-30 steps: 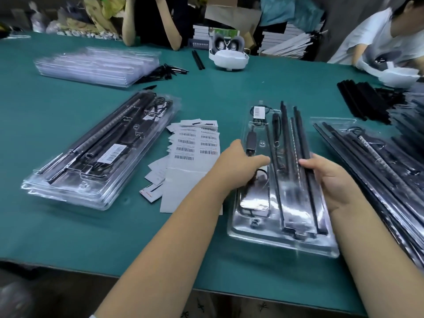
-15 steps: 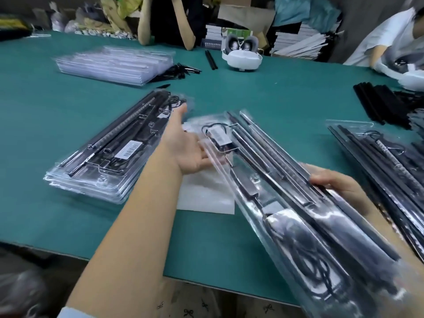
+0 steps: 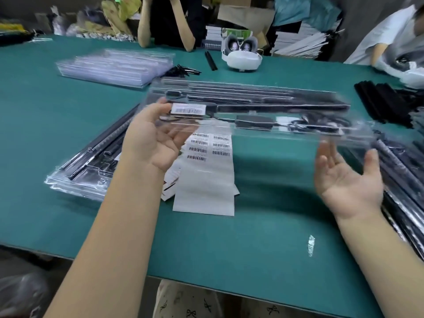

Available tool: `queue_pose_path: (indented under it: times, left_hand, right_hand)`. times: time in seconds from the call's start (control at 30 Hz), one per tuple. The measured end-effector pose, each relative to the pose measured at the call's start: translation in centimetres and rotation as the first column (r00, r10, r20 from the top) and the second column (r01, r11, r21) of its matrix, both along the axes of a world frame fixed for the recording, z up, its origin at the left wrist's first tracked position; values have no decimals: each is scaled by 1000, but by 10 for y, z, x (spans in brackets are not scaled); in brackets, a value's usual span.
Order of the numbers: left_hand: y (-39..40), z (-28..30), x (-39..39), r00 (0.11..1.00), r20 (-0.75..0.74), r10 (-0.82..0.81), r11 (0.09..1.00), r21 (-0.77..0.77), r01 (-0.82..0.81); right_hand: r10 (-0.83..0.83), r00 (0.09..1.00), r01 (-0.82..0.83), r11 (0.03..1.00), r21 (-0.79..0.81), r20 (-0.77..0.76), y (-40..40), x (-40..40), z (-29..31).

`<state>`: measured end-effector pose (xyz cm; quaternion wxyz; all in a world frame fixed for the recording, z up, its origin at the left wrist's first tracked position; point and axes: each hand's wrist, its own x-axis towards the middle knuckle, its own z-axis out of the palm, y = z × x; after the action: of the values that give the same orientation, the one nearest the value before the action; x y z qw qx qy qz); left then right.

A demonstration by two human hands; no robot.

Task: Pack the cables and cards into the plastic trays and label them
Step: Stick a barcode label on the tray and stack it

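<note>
A clear plastic tray (image 3: 252, 106) packed with black rods and cables hangs crosswise above the green table, blurred by motion. A barcode label (image 3: 188, 109) sits on its left end. My left hand (image 3: 149, 143) holds that left end, thumb up at the near edge and fingers showing through the plastic beneath. My right hand (image 3: 344, 177) lies palm up with straight fingers just below the tray's right end; whether it touches the tray is unclear. A white sheet of barcode labels (image 3: 206, 171) lies on the table under the tray.
A stack of packed trays (image 3: 87, 166) lies at the left, more packed trays (image 3: 403, 180) at the right edge. Empty clear trays (image 3: 114, 67) are at the back left, black strips (image 3: 385, 102) back right, a white headset (image 3: 241, 56) beyond. People sit across the table. A foil scrap (image 3: 311, 245) lies near the front.
The tray was lifted off the table and swung from lengthwise to crosswise. My left hand came under its left end, and my right hand let go of the edge and opened palm up.
</note>
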<state>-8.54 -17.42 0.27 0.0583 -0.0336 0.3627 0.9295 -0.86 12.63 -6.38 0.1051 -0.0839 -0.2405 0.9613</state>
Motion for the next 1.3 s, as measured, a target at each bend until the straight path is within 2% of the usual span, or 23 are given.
queue_pose_path:
  times: [0.03, 0.1, 0.2, 0.3, 0.37, 0.43, 0.53, 0.6, 0.67, 0.77, 0.83, 0.87, 0.9, 0.97, 1.07, 1.13, 1.2, 1.23, 1.3]
  left_hand:
    - [-1, -2, 6, 999, -26, 38, 999, -16, -39]
    - [-6, -8, 19, 993, -87, 81, 995, -44, -85]
    - [-21, -21, 40, 990, -118, 72, 996, -48, -78]
    - [-44, -29, 51, 988, -122, 90, 979, -171, -111]
    - [-61, -31, 57, 989, -110, 101, 973, -197, -122]
    - [-72, -32, 61, 989, -99, 112, 981, -149, -126]
    - [-69, -36, 67, 973, -84, 214, 972, -81, -220]
    - [-56, -39, 73, 948, -126, 291, 951, -66, -301]
    - [-44, -44, 80, 909, -232, 346, 923, -89, -374]
    - [-42, -51, 89, 875, -327, 356, 910, -93, -405]
    - [-51, -51, 89, 916, -252, 311, 943, -35, -330]
    - [-57, -52, 87, 938, -181, 295, 950, -46, -308]
    - [-64, -53, 86, 947, -109, 301, 940, -130, -314]
    - [-81, -57, 81, 941, -41, 336, 844, -432, -320]
    - [-103, -63, 71, 926, -62, 372, 601, -744, -291]
    - [-115, -71, 67, 896, -151, 418, 330, -893, -305]
    - [-123, -79, 65, 840, -297, 454, -12, -945, -328]
    - [-126, -82, 63, 794, -358, 492, -99, -929, -357]
    - [-135, -87, 55, 704, -388, 595, -75, -899, -431]
  right_hand:
    - [21, 999, -21, 1000, -9, -39, -5, 1, 2]
    - [38, 999, -37, 998, 48, -15, -12, -1, 1]
    - [7, 997, -28, 962, 273, 78, -25, -10, -2]
    - [-143, 979, 44, 844, 535, 145, -35, -20, 2]
    - [-104, 979, -3, 849, 529, 173, -46, -27, 11]
    - [-2, 987, -70, 892, 446, 160, -66, -32, 20]
    - [164, 977, -206, 877, 433, 133, -116, -37, 37]
    - [270, 949, -317, 792, 522, 166, -159, -38, 45]
    - [314, 923, -382, 689, 616, 222, -198, -38, 46]
    - [235, 947, -321, 650, 689, 219, -233, -50, 37]
    - [185, 959, -282, 564, 776, 215, -241, -62, 33]
    - [173, 964, -264, 525, 809, 202, -242, -68, 32]
    - [161, 969, -245, 498, 832, 189, -242, -74, 31]
    - [146, 974, -221, 472, 853, 171, -242, -82, 27]
    - [168, 967, -245, 394, 886, 193, -246, -88, 17]
    - [174, 964, -249, 323, 913, 201, -249, -90, 12]
    - [174, 963, -244, 247, 938, 204, -253, -91, 9]
    - [174, 962, -245, 214, 946, 210, -254, -92, 8]
    - [175, 960, -248, 159, 956, 220, -256, -93, 7]
